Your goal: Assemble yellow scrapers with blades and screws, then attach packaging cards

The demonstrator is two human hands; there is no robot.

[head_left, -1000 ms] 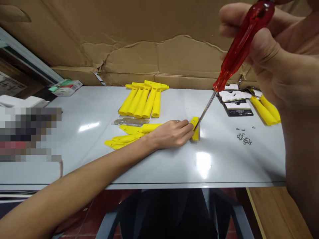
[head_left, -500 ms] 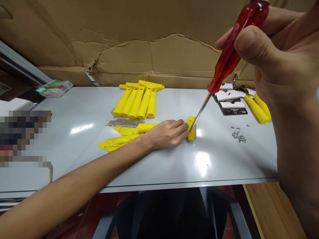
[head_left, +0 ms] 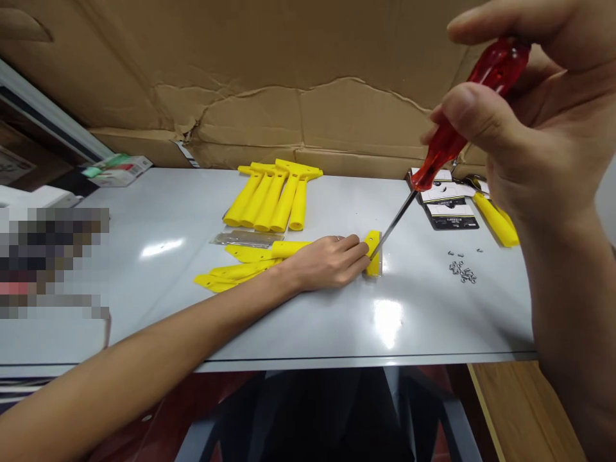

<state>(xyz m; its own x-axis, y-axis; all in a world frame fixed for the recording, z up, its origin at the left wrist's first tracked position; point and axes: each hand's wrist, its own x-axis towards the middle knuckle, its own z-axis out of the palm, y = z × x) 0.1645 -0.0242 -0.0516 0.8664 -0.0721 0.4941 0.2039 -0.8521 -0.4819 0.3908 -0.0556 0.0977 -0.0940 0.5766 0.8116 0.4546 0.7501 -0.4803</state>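
My right hand (head_left: 539, 109) grips a red-handled screwdriver (head_left: 447, 138), its shaft slanting down to the left. The screwdriver's tip meets the head of a yellow plastic scraper (head_left: 373, 247) lying on the table. My left hand (head_left: 334, 262) is closed over this scraper's body and presses it to the tabletop; the fingers hide most of it. A thin clear strip edges the scraper's right side. Left of that hand lie several yellow flat-ended parts (head_left: 235, 271), partly under my forearm.
Several yellow T-shaped handles (head_left: 269, 199) lie at the back of the white table (head_left: 163, 289). In front of them is a packet of thin blades (head_left: 248, 239). Small screws (head_left: 462, 272) are heaped at right, near black-and-white packages (head_left: 452, 212) and yellow-handled tools (head_left: 498, 218). Cardboard (head_left: 289, 77) stands behind.
My right hand's index finger has lifted and stretched toward the screwdriver's butt end. The screwdriver's tip stays at the scraper. My view has shifted slightly.
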